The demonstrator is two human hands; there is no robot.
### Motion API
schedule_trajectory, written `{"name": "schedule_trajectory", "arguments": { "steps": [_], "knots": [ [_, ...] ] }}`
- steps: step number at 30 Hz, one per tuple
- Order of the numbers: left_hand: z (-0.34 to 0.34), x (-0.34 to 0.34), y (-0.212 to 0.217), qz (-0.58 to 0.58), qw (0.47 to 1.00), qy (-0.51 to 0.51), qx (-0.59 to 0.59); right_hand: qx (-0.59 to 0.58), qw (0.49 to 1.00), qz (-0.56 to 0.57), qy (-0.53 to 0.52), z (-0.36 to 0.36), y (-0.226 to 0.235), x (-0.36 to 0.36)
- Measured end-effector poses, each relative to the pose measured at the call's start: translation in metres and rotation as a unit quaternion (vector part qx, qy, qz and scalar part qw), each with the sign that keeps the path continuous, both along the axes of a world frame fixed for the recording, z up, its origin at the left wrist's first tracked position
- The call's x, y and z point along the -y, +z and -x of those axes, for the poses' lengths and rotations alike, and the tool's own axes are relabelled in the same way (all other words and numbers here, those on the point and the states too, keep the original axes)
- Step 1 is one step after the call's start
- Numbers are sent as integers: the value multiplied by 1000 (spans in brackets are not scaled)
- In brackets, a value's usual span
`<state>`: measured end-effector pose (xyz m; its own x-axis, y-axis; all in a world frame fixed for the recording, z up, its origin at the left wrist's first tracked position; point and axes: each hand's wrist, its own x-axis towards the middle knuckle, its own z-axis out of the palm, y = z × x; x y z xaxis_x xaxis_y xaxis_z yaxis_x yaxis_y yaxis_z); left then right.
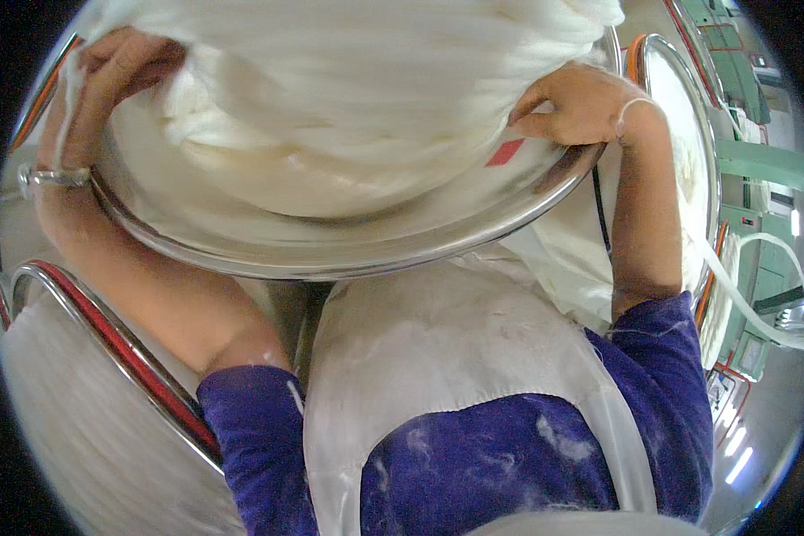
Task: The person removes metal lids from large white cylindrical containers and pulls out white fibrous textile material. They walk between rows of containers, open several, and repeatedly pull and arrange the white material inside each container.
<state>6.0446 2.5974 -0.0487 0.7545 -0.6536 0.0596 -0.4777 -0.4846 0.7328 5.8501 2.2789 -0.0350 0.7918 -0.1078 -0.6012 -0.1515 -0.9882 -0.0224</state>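
Observation:
A large soft mass of white cotton sliver (348, 116) rises from a round can (330, 268) with a shiny metal rim, right in front of my body. At its left side my left hand (134, 67) is closed, fingers curled against the fibre and their tips partly hidden. A thin strand of sliver (67, 107) trails over that wrist. On the other side my right hand (572, 105) pinches the lower edge of the sliver between thumb and fingers, its forearm crossing the can's rim. A small red patch (506, 152) shows on the can's inner wall beside the right thumb.
Another metal-rimmed can with a red band (143, 384) stands close at my lower left, filled with white fibre. A further can (679, 98) of sliver is at the right, with a loose sliver strand (741, 299) looping outward. Green machinery (759, 161) stands beyond.

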Motion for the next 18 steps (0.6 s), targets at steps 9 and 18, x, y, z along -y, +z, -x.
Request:
{"name": "schedule_trajectory", "arguments": {
  "steps": [9,18],
  "knots": [
    [150,41,18,79,988,-36,129,190,982,18,12,-1,-17,-27],
    [147,103,13,-236,959,-135,-74,341,923,-129,122,16,-19,-9]
  ]
}}
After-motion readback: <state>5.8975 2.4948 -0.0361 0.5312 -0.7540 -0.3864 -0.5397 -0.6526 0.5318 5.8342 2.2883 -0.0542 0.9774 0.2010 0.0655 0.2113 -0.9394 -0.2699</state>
